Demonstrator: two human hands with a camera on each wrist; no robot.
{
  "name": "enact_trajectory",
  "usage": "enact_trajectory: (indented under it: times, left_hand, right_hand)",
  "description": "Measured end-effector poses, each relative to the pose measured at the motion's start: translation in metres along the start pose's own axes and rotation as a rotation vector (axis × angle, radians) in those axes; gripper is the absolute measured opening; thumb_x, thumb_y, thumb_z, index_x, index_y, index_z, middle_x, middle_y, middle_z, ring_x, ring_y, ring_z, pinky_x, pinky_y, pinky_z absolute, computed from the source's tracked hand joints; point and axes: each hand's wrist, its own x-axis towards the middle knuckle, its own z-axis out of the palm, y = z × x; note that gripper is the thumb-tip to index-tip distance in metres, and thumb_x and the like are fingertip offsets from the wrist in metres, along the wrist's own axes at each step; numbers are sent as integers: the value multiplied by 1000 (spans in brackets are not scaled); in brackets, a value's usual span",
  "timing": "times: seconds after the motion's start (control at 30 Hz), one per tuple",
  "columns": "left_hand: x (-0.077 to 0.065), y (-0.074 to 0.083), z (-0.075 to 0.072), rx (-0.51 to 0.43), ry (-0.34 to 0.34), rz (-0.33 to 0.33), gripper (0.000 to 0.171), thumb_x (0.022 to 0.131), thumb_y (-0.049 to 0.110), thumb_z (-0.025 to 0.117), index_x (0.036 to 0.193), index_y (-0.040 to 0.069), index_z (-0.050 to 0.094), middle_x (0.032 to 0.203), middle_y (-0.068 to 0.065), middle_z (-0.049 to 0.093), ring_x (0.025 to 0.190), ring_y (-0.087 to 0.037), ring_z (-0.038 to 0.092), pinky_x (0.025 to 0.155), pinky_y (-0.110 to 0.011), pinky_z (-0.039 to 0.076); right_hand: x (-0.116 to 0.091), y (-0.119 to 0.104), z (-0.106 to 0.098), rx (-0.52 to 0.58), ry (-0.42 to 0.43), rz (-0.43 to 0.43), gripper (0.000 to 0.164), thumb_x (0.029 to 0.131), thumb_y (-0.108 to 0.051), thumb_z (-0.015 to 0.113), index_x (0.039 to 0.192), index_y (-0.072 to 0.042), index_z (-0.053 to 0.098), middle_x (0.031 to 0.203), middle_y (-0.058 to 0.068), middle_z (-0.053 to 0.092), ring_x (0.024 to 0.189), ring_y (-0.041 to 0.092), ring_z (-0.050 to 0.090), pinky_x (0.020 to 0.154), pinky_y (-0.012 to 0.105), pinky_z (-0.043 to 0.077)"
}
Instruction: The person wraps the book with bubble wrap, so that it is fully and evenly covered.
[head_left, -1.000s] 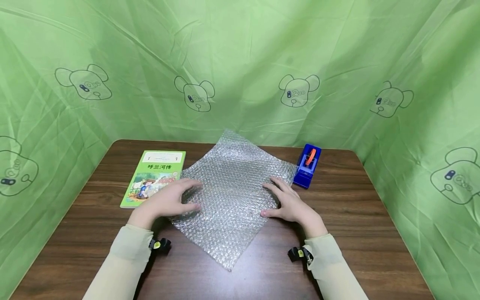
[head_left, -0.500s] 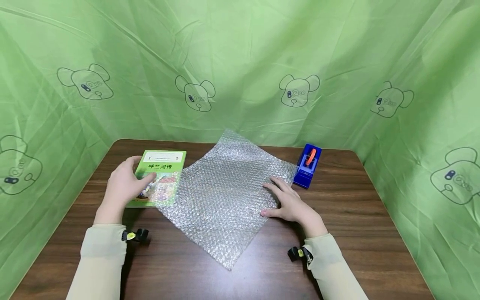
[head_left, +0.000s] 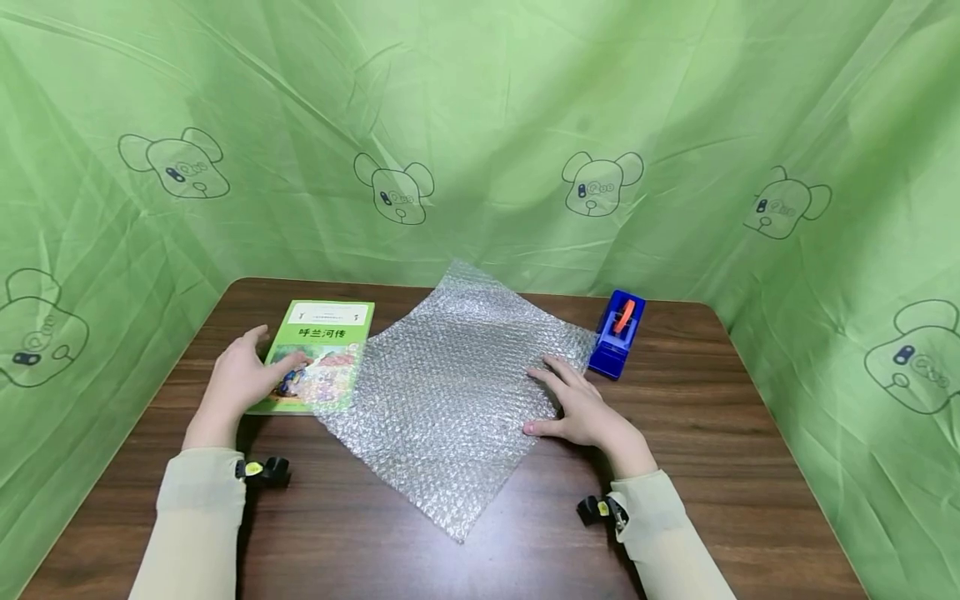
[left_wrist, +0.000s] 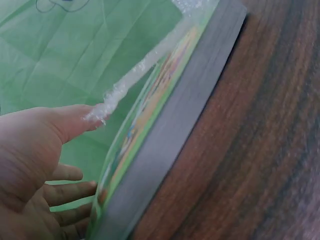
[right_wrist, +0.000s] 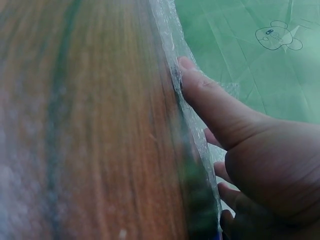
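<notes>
A sheet of clear bubble wrap [head_left: 450,392] lies cornerwise mid-table, and its left corner overlaps the green illustrated book [head_left: 321,335]. My left hand [head_left: 238,375] is at the book's left edge, thumb reaching over the cover. In the left wrist view its thumb [left_wrist: 75,120] is raised at the bubble wrap's corner [left_wrist: 107,105], and its spread fingers are beside the book's cover [left_wrist: 135,145]. On the wrap's right part rests my right hand [head_left: 581,408], fingers spread; the right wrist view has its thumb [right_wrist: 210,92] on the wrap's edge [right_wrist: 200,145].
A blue tape dispenser [head_left: 617,337] with an orange roll stands at the wrap's right corner. The brown wooden table [head_left: 712,467] backs onto a green curtain [head_left: 480,108] printed with cartoon heads, which also hangs on both sides.
My left hand has moved left off the bubble wrap to the book's left edge. The wrap's left corner now spreads over the book's lower cover. The right hand has stayed put.
</notes>
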Motion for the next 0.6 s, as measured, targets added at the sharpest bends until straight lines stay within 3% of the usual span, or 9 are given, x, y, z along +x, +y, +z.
enact_trajectory:
  times: [0.17, 0.3, 0.43, 0.6]
  left_hand:
    - [1, -4, 5, -72, -41, -43, 110, 101, 64, 69, 169, -9, 22, 165, -40, 35, 145, -64, 38, 108, -81, 40]
    - [3, -7, 9, -54, -48, -57, 112, 100, 66, 70, 167, -12, 25, 163, -46, 31, 147, -68, 30, 111, -82, 35]
    - [4, -7, 13, 15, -33, -44, 117, 97, 67, 73, 161, -21, 29, 154, -51, 37, 146, -67, 24, 116, -80, 22]
    - [3, -6, 16, 48, -16, -48, 116, 94, 67, 76, 155, -24, 37, 142, -49, 52, 138, -63, 29, 112, -75, 20]
  right_hand:
    - [-1, 1, 0, 1, -10, 9, 96, 91, -52, 88, 169, -18, 44, 180, 18, 22, 166, 48, 14, 125, 81, 17]
    - [-1, 0, 0, 6, -14, 9, 96, 91, -51, 88, 169, -16, 44, 180, 20, 22, 165, 50, 14, 125, 81, 16]
    - [-2, 1, 1, 16, -5, -13, 96, 92, -54, 86, 169, -15, 43, 179, 22, 22, 164, 53, 14, 122, 84, 16]
    - [-1, 2, 1, 18, -5, -11, 98, 91, -57, 86, 169, -16, 43, 179, 22, 22, 164, 53, 15, 122, 85, 16]
